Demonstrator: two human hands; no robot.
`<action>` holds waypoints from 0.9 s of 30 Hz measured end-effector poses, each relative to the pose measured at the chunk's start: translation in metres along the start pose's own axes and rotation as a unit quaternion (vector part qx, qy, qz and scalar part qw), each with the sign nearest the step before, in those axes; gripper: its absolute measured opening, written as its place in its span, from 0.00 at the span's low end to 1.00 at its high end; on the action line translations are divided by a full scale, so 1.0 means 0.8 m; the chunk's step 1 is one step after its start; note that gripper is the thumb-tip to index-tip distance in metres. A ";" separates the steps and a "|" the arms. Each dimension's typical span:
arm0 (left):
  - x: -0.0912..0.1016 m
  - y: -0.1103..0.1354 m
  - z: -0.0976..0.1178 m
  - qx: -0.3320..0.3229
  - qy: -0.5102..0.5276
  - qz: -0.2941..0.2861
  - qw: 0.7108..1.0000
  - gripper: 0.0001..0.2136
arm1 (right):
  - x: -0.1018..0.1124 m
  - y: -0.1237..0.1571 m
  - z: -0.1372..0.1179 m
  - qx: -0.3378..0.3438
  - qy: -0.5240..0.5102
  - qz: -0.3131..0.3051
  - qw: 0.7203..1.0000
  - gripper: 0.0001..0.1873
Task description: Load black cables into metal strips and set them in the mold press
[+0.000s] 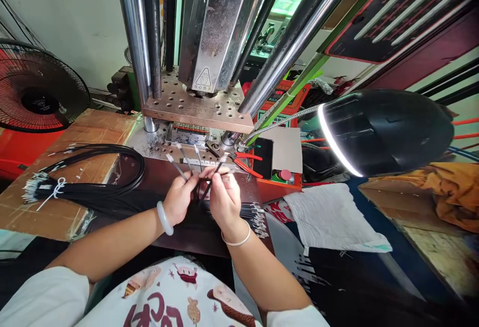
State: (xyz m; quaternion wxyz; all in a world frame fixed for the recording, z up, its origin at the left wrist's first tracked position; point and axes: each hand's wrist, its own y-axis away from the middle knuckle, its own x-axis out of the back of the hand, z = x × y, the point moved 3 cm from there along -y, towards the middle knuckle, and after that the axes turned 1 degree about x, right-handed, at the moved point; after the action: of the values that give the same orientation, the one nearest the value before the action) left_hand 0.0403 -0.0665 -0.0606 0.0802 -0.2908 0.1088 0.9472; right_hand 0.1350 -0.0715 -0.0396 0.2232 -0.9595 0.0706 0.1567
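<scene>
My left hand (179, 198) and my right hand (223, 198) meet over the dark work surface in front of a vertical press (202, 32). Both are closed on several thin black cables with silver ends (185, 161) that fan up toward the press bed (187, 140). My right fingers pinch one cable near its tip. A jade-coloured bangle is on my left wrist, a thin white band on the right. More cable ends (258, 219) lie just right of my right wrist.
A tied bundle of black cables (78, 184) lies on cardboard at the left. Red-handled pliers (249, 162) rest beside the press. A black gooseneck lamp (385, 132) hangs at the right, a white cloth (329, 217) below it. A fan (37, 87) stands far left.
</scene>
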 end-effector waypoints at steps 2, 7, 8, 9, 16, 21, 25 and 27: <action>0.009 -0.004 0.029 -0.076 0.015 0.060 0.995 0.18 | 0.000 -0.001 -0.012 0.021 -0.056 0.056 0.997 0.09; 0.041 -0.013 0.130 -0.117 0.078 0.108 0.984 0.13 | 0.002 -0.017 -0.039 -0.020 -0.138 0.149 0.979 0.09; 0.042 -0.013 0.143 -0.125 0.072 0.093 0.985 0.12 | -0.001 -0.022 -0.040 -0.024 -0.136 0.152 0.979 0.09; 0.040 -0.012 0.149 -0.123 0.052 0.073 0.988 0.10 | -0.006 -0.028 -0.038 -0.034 -0.133 0.150 0.979 0.10; 0.028 -0.024 0.102 0.003 -0.038 0.012 0.999 0.06 | -0.043 -0.047 -0.012 -0.174 -0.229 0.121 0.950 0.15; 0.040 -0.054 0.110 0.013 -0.113 0.009 0.993 0.03 | -0.023 -0.031 -0.028 -0.144 -0.221 0.098 0.960 0.16; -0.003 -0.068 0.088 0.163 -0.231 -0.180 0.942 0.07 | -0.025 -0.028 -0.026 -0.138 -0.222 0.062 0.963 0.19; -0.023 -0.071 0.081 0.208 -0.250 -0.222 0.919 0.13 | -0.027 -0.029 -0.026 -0.122 -0.209 0.048 0.969 0.19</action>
State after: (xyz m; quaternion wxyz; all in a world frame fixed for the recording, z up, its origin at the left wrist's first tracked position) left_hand 0.0326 0.0029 -0.0068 0.3716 -0.0379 0.2122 0.9030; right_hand 0.1254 -0.0588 -0.0050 0.1060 -0.9210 0.0487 0.3717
